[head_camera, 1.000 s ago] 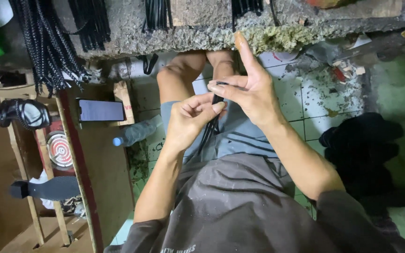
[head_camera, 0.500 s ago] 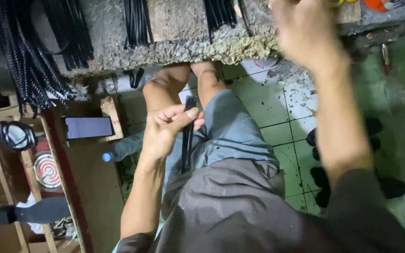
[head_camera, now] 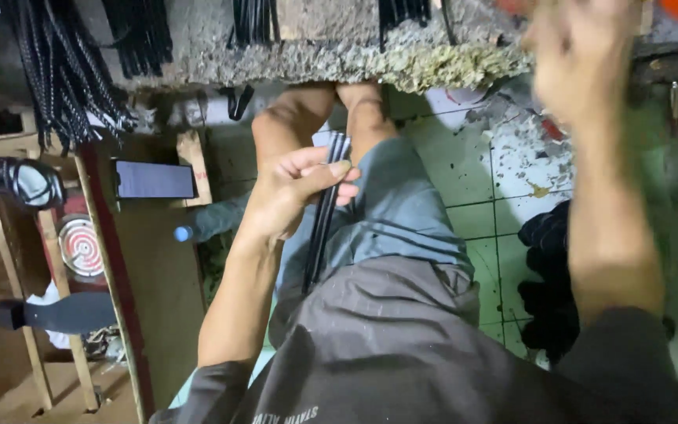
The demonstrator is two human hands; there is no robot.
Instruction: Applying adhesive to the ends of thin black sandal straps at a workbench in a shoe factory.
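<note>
1. Left hand [head_camera: 296, 196]: its grip is clenched on a pair of thin black strips [head_camera: 322, 216], pinched between thumb and fingers near their upper end. The strips run down along the lap, over the grey-blue shorts [head_camera: 402, 212].
2. Right hand [head_camera: 582, 63]: raised toward the rough stone tabletop [head_camera: 315, 55] at upper right, heavily blurred; whether its grip holds anything cannot be told.
3. Tabletop edge: crumbling and uneven, with bundles of black strips [head_camera: 253, 20] lying across it and overhanging.
4. Left surroundings: a hanging bunch of braided black cords [head_camera: 56, 71], a dark phone [head_camera: 154, 179] propped on a wooden frame, a round red-and-white tin [head_camera: 82, 247].
5. Floor: pale green tiles [head_camera: 504, 173] with debris; a heap of black material [head_camera: 551, 275] lies near the right leg.
6. Handling note (judgement): the strips appear best kept side by side and flush at the pinch, with the pinch close to the working end so the free lengths do not twist apart.
</note>
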